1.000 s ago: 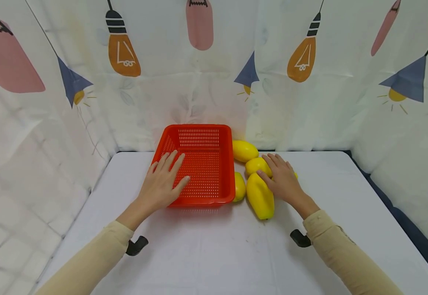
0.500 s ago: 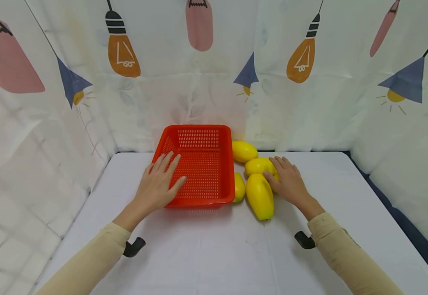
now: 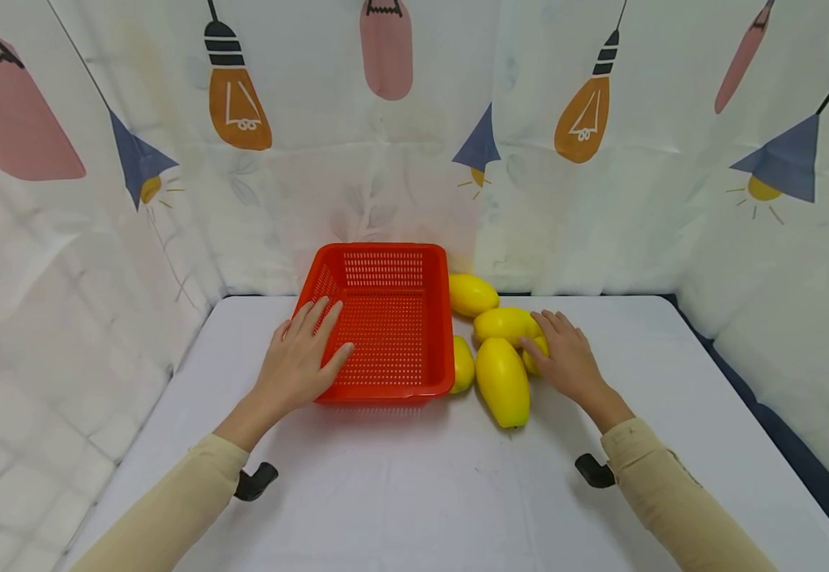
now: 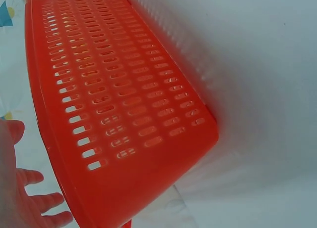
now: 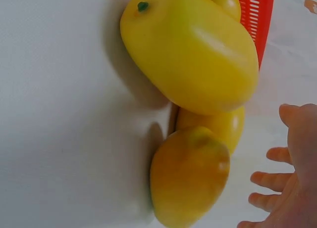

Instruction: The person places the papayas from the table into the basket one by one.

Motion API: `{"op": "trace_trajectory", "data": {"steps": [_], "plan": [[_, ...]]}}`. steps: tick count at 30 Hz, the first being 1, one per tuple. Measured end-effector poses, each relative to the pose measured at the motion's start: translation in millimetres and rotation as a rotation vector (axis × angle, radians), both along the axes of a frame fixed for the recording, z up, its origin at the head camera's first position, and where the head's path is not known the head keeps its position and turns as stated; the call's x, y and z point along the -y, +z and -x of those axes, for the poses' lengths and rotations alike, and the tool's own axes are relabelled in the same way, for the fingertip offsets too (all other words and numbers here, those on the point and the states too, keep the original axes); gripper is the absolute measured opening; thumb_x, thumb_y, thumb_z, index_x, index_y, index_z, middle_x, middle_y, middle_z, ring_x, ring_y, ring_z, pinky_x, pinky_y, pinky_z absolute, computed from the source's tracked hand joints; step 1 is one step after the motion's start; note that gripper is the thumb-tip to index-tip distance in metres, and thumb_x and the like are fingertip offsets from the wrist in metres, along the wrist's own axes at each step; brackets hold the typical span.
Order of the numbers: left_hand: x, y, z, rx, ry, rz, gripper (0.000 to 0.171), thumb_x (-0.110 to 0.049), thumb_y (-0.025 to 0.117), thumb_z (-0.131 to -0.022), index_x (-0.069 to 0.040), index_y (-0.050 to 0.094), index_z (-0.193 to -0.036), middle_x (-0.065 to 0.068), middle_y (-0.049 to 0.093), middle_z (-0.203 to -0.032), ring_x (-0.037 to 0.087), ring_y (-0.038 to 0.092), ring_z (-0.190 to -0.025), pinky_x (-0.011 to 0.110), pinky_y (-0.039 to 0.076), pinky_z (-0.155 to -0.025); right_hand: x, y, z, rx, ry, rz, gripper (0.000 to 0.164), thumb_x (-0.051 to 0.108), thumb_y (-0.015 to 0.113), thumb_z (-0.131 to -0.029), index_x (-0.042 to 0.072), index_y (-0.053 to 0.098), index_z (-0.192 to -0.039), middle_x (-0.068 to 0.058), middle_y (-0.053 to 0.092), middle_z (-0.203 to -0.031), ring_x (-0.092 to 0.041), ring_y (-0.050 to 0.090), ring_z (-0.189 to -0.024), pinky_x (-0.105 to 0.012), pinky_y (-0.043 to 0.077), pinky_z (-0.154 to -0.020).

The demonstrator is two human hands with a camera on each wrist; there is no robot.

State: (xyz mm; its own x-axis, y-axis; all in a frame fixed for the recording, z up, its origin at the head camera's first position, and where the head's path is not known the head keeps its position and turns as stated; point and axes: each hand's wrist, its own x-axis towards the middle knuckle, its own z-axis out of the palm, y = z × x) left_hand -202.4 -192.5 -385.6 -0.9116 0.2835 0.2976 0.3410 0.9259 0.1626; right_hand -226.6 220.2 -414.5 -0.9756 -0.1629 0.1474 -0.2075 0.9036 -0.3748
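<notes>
A red plastic basket (image 3: 393,318) with slotted walls stands at the middle back of the table. My left hand (image 3: 293,367) is spread over its left front part, thumb toward the inside; in the left wrist view its fingers (image 4: 47,202) are close to the rim. Right of the basket lie several yellow mango-like fruits, the largest of them a long fruit (image 3: 503,383) with a green stem end. My right hand (image 3: 566,359) hovers with parted fingers at a smaller fruit (image 5: 190,178), partly covering it in the head view and holding nothing.
Another yellow fruit (image 3: 473,295) lies by the basket's back right corner, and one (image 3: 463,365) sits against its right wall. The white table (image 3: 429,492) meets a printed curtain (image 3: 414,175) at the back.
My left hand has drifted a little left and toward me. My right hand has shifted right and slightly toward me, uncovering more of the fruits. Basket and fruits have stayed put.
</notes>
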Motion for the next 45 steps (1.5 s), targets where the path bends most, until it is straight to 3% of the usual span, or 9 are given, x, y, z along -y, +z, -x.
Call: {"op": "trace_trajectory", "data": {"steps": [12, 24, 36, 45], "plan": [[7.5, -5.2, 5.1, -0.021, 0.008, -0.004, 0.071, -0.046, 0.051, -0.095, -0.013, 0.025, -0.153, 0.018, 0.028, -0.156, 0.042, 0.027, -0.141, 0.063, 0.025, -0.109, -11.6, -10.1, 0.3, 0.010, -0.036, 0.022, 0.061, 0.043, 0.044, -0.101, 0.005, 0.034, -0.147, -0.024, 0.032, -0.152, -0.046, 0.021, -0.143, -0.069, 0.017, -0.110], [14.9, -4.5, 12.1, 0.032, 0.019, -0.011, 0.069, -0.044, 0.049, -0.096, -0.012, 0.025, -0.153, 0.019, 0.028, -0.155, 0.042, 0.026, -0.142, 0.064, 0.027, -0.108, -17.1, -17.4, 1.4, 0.022, -0.061, 0.027, 0.059, 0.040, 0.044, -0.101, 0.004, 0.033, -0.147, -0.023, 0.032, -0.152, -0.046, 0.022, -0.143, -0.067, 0.019, -0.111], [25.5, -11.4, 20.6, 0.099, 0.032, -0.016, 0.067, -0.043, 0.046, -0.099, -0.010, 0.024, -0.153, 0.020, 0.028, -0.155, 0.042, 0.025, -0.142, 0.065, 0.027, -0.108, -17.8, -19.5, 2.3, 0.042, -0.075, 0.036, 0.060, 0.042, 0.042, -0.102, 0.005, 0.033, -0.147, -0.023, 0.031, -0.152, -0.045, 0.023, -0.143, -0.067, 0.021, -0.111], [35.9, -16.1, 26.3, 0.103, 0.046, -0.028, 0.063, -0.039, 0.045, -0.100, -0.008, 0.027, -0.152, 0.021, 0.028, -0.155, 0.041, 0.026, -0.141, 0.065, 0.030, -0.107, -16.8, -20.8, 3.9, 0.069, -0.076, 0.058, 0.062, 0.043, 0.042, -0.102, 0.004, 0.031, -0.148, -0.024, 0.028, -0.153, -0.045, 0.021, -0.143, -0.067, 0.020, -0.111]]}}
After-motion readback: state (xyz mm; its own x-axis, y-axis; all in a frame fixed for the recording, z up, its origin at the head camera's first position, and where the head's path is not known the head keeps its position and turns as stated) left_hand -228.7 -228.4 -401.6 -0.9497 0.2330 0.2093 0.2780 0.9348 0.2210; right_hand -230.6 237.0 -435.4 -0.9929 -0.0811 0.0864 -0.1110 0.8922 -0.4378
